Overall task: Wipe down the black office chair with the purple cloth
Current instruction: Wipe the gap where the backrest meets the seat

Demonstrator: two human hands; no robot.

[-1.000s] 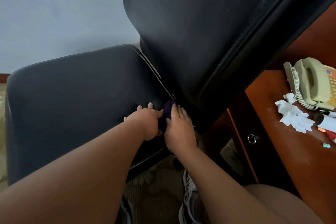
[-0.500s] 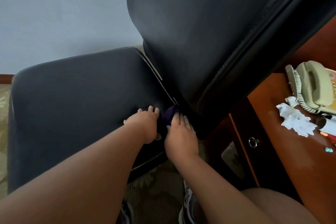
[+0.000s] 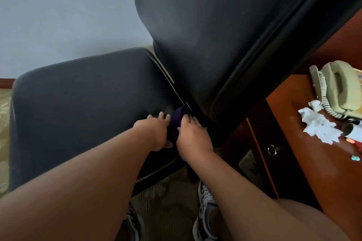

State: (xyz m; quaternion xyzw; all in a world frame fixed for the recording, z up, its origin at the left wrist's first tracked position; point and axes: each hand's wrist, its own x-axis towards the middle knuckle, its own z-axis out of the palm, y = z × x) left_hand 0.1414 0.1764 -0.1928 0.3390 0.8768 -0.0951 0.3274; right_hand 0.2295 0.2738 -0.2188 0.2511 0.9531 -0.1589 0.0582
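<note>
Little changed; left hand (image 3: 154, 131), right hand (image 3: 193, 135) still flank purple cloth (image 3: 177, 116).

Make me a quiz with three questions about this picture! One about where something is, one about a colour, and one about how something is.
1. Where is the purple cloth?
A. In the crease where the seat meets the backrest
B. Draped over the top of the backrest
C. Tucked in a pocket

2. What colour is the telephone on the desk?
A. Red
B. Beige
C. Blue

3. How is the telephone's handset?
A. Held to an ear
B. Dangling by its cord
C. Resting on its cradle

Answers:
1. A, a purple patch shows at the crease between the left hand and the right hand.
2. B, its whole body is pale beige.
3. C, it lies along the top of the base.
</note>
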